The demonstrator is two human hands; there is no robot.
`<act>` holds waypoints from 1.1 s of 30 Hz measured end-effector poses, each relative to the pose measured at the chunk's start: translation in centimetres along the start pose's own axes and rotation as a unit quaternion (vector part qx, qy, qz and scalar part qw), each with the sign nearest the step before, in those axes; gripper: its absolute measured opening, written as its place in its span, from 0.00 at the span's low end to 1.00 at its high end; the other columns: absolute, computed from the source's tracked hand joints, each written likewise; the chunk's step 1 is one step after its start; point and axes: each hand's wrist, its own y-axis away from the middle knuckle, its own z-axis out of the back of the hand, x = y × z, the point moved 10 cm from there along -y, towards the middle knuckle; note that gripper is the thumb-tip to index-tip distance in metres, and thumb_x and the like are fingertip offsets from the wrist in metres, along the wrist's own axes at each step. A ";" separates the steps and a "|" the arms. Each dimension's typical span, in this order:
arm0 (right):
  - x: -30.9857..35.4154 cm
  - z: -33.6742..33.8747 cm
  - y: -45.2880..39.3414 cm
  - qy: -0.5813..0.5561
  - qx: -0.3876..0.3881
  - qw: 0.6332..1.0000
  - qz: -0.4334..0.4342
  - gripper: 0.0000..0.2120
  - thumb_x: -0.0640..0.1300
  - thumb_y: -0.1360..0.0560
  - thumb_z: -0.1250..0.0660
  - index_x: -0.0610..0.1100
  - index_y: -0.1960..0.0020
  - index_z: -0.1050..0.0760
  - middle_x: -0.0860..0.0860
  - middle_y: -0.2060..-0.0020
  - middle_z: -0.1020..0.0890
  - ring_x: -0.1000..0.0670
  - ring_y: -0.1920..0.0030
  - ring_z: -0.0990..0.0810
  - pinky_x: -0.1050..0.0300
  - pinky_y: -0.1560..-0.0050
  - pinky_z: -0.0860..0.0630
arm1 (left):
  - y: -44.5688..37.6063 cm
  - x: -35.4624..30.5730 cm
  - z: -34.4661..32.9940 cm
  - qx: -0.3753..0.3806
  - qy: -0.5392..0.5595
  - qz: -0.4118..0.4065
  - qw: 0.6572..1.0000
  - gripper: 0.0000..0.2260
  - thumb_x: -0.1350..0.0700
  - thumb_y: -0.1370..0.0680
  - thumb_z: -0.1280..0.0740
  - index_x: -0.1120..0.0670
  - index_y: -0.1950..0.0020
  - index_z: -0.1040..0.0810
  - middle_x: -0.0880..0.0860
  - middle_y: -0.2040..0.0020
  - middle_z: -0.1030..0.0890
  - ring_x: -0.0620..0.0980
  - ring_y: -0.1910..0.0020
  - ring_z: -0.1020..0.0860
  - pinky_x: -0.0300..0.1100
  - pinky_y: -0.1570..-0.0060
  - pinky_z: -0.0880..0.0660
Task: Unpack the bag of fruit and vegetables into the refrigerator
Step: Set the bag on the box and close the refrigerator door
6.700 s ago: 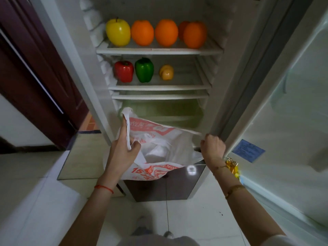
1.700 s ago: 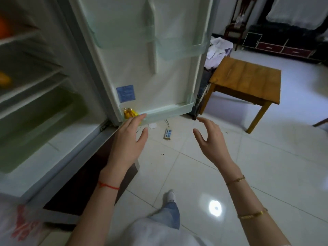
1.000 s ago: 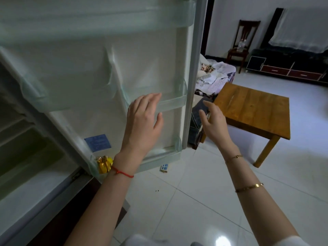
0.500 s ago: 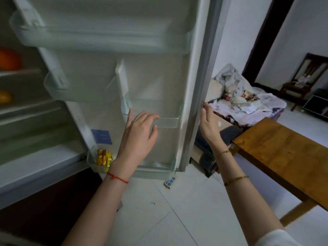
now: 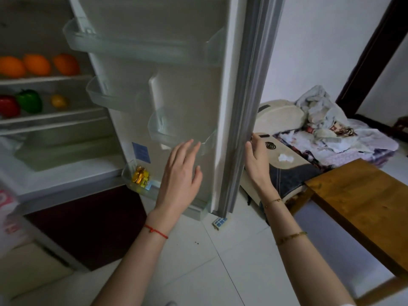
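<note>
The refrigerator door (image 5: 189, 62) stands partly swung out in front of me. My right hand (image 5: 257, 161) touches its outer grey edge with the fingers nearly straight. My left hand (image 5: 182, 173) is open, fingers spread, just in front of the door's inner face near a clear door bin (image 5: 167, 131). Inside the refrigerator at the left, oranges (image 5: 36, 65) lie on the upper shelf and a red pepper (image 5: 7, 106), a green pepper (image 5: 29, 101) and a small yellow fruit (image 5: 58, 100) on the shelf below. The white and red plastic bag (image 5: 6, 208) shows at the far left edge.
A wooden table (image 5: 362, 208) stands at the right. Behind it lies a heap of cloth and cushions (image 5: 320, 131). Yellow packets (image 5: 140, 176) sit in the lowest door bin. A small white and blue object (image 5: 219, 222) lies on the tiled floor under the door.
The bag left my hands and now lies at the far left. I turned to the door, and both hands rose to it; the view has swung back left, showing the shelves again.
</note>
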 end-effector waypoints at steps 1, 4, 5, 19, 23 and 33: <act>0.3 0.1 0.8 -0.002 -0.002 1.000 0.008 0.22 0.49 0.19 0.44 0.41 0.28 0.34 0.46 0.36 0.25 0.51 0.35 0.27 0.45 0.33 0.30 | 0.7 -0.7 0.3 -0.008 0.007 -0.002 1.000 0.23 0.62 0.22 0.36 0.58 0.27 0.31 0.56 0.29 0.29 0.53 0.29 0.33 0.48 0.28 0.35; 0.8 0.3 3.2 -0.005 -0.010 0.999 0.031 0.24 0.55 0.20 0.45 0.44 0.28 0.34 0.48 0.37 0.26 0.50 0.36 0.26 0.44 0.35 0.28 | 2.5 -2.0 0.2 0.007 0.028 0.007 1.000 0.22 0.61 0.21 0.37 0.55 0.27 0.31 0.53 0.33 0.26 0.50 0.35 0.30 0.48 0.34 0.30; 1.0 0.3 3.9 -0.002 -0.011 0.999 0.038 0.24 0.55 0.20 0.45 0.45 0.28 0.35 0.48 0.37 0.26 0.50 0.36 0.26 0.43 0.35 0.28 | 3.0 -2.3 0.0 0.015 0.034 0.010 0.999 0.22 0.61 0.21 0.37 0.55 0.26 0.31 0.52 0.33 0.26 0.49 0.35 0.29 0.48 0.34 0.29; 7.9 -1.8 12.1 0.015 -0.007 0.976 0.216 0.12 0.38 0.20 0.37 0.39 0.38 0.27 0.47 0.52 0.24 0.53 0.51 0.26 0.62 0.48 0.28 | 9.5 0.6 3.1 -0.025 0.101 0.110 0.988 0.26 0.60 0.22 0.35 0.52 0.25 0.36 0.51 0.35 0.27 0.45 0.36 0.28 0.41 0.36 0.29; 10.4 -4.0 14.9 0.014 0.005 0.966 0.257 0.10 0.35 0.23 0.35 0.37 0.41 0.27 0.45 0.52 0.24 0.55 0.52 0.27 0.72 0.48 0.33 | 11.6 3.1 5.4 -0.056 0.116 0.156 0.979 0.25 0.56 0.21 0.33 0.51 0.26 0.37 0.51 0.35 0.27 0.46 0.38 0.27 0.42 0.37 0.27; 16.5 -11.9 22.3 -0.028 0.076 0.949 0.303 0.24 0.38 0.22 0.38 0.35 0.27 0.35 0.44 0.28 0.31 0.47 0.27 0.34 0.42 0.31 0.32 | 17.3 8.7 13.3 -0.067 0.102 0.195 0.973 0.27 0.54 0.20 0.34 0.53 0.23 0.40 0.54 0.27 0.33 0.51 0.31 0.29 0.44 0.35 0.28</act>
